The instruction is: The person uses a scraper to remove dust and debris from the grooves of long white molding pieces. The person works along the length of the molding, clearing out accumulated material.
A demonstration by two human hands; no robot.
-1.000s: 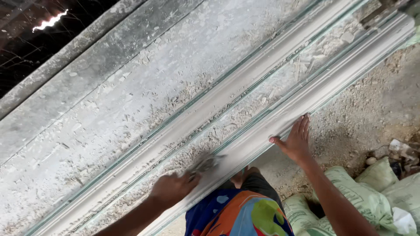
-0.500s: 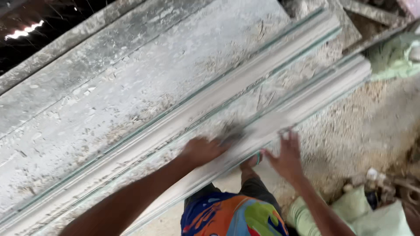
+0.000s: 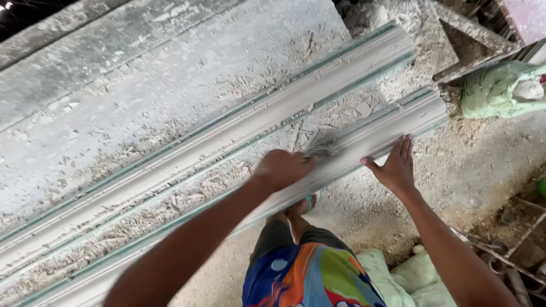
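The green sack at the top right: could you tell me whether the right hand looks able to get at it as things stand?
Probably yes: the right hand rests flat on the near moulding, and only bare dusty ground lies between it and the green sack.

Soft even daylight, weak shadows, no glare, motion blur on the left hand [image 3: 282,168], edges slightly stretched

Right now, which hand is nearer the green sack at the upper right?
Right. The right hand lies flat against the near moulding's edge, below-left of the green sack; the left hand is farther left.
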